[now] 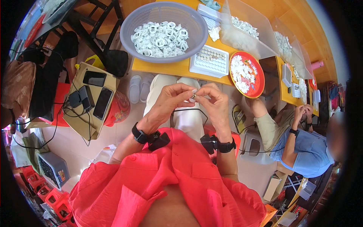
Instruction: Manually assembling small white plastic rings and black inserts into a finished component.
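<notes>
Over my lap, both hands pinch a small white plastic piece [193,92] with a dark or metallic bit in it; the fingers hide much of it. My left hand [172,99] grips it from the left with thumb and forefinger. From the other side my right hand [214,101] closes on it with the fingertips. Ahead, a grey plastic basin [126,36] is heaped with white ring-shaped parts [160,39]. Beside it, a white tray [206,70] carries rows of small round silvery pieces. A red round tray [260,81] with a yellow rim holds small white bits [242,73].
These containers stand on a yellow table [159,66], with clear plastic bins [242,39] behind. At left, phones [103,103] and cables lie on a cardboard box [77,113]. A co-worker in a blue shirt [308,151] sits at right near a grey stool [255,145].
</notes>
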Available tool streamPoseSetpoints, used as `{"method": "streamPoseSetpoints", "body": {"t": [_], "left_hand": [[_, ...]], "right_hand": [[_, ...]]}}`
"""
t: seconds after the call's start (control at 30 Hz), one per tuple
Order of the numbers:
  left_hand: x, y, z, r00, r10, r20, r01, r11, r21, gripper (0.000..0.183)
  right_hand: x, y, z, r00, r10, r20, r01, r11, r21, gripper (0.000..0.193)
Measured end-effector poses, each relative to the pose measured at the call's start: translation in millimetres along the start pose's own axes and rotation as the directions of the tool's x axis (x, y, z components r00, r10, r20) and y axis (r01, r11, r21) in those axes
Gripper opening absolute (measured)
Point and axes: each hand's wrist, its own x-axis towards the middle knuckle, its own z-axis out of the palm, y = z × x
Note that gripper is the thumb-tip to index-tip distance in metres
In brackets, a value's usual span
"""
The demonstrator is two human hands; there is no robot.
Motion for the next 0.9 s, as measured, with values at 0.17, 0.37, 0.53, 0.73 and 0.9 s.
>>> {"method": "streamPoseSetpoints", "body": {"t": [0.17, 0.37, 0.53, 0.73, 0.9], "left_hand": [[0, 0, -1, 0.999, -0.011, 0.043, 0.008, 0.998, 0.07, 0.017], [0, 0, 3, 0.997, -0.032, 0.066, 0.022, 0.99, 0.137, 0.019], [5, -4, 9, 0.993, -0.044, 0.114, 0.022, 0.981, 0.19, 0.021], [4, -11, 1, 0.994, -0.099, -0.038, 0.1, 0.995, 0.028, 0.018], [12, -21, 3, 0.992, -0.122, 0.016, 0.121, 0.991, 0.065, 0.018]], "right_hand": [[-2, -1, -2, 0.997, 0.072, 0.028, -0.076, 0.987, 0.145, 0.011], [-4, 14, -8, 0.97, 0.23, 0.076, -0.24, 0.872, 0.427, 0.016], [-9, 26, -9, 0.972, 0.23, 0.042, -0.223, 0.858, 0.462, 0.018], [-11, 28, 7, 0.978, 0.206, 0.0, -0.182, 0.861, 0.474, 0.017], [-17, 36, 1, 0.976, 0.206, -0.075, -0.143, 0.859, 0.492, 0.015]]}}
